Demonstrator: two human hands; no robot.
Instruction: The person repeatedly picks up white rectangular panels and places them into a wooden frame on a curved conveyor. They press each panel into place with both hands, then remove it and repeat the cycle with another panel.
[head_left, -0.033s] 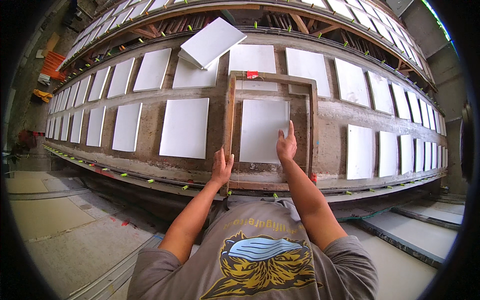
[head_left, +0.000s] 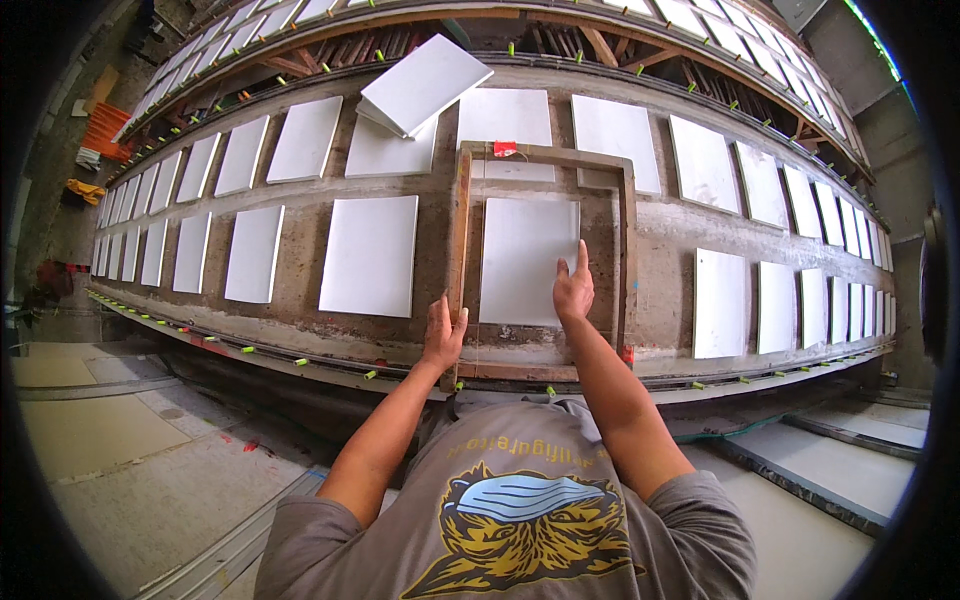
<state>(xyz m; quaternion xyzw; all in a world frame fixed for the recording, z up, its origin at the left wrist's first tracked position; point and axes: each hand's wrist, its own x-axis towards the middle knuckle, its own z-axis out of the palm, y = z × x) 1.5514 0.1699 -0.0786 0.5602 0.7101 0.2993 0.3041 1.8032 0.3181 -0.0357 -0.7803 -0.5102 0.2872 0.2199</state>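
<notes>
A wooden frame (head_left: 627, 250) lies on the long table, around a white rectangular panel (head_left: 525, 245). Thin pale lines run inside its bars; whether a fine mesh spans it, I cannot tell. Red tape (head_left: 505, 149) marks its far bar. My left hand (head_left: 443, 335) is closed round the frame's left bar, with the thumb on the inner side. Inside the frame, my right hand (head_left: 574, 290) rests at the panel's right edge, its index finger and thumb stretched out. The undersides of both hands are hidden.
Two rows of white panels (head_left: 368, 255) cover the long table (head_left: 660, 290). A tilted stack of panels (head_left: 425, 85) sits at the far side. Green clips (head_left: 302, 362) line the table's edges. Another panel-covered table (head_left: 560, 15) stands beyond; pale slabs (head_left: 830, 465) lie behind at right.
</notes>
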